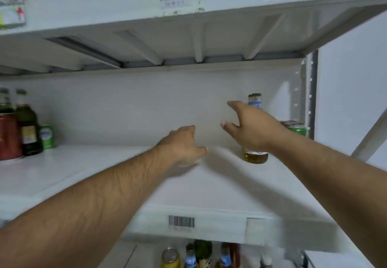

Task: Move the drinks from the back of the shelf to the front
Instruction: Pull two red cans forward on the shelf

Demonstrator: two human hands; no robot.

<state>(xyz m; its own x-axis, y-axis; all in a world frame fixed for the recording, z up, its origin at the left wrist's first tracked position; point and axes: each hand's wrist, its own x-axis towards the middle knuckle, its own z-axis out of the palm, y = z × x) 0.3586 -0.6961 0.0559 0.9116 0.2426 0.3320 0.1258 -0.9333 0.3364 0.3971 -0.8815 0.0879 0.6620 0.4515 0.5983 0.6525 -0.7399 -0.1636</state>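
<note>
Both hands reach over bare shelf; bottle seemingly rearward.

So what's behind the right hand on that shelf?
Behind the right hand stands a clear bottle of yellow liquid; the hand covers its middle. A green can sits farther right, its lower part hidden by the wrist.

Head view, close, facing shelf

Shelf: bottles and cans at far left; one bottle toward the right, cans behind it at back right. More bottles on the shelf below.
</note>
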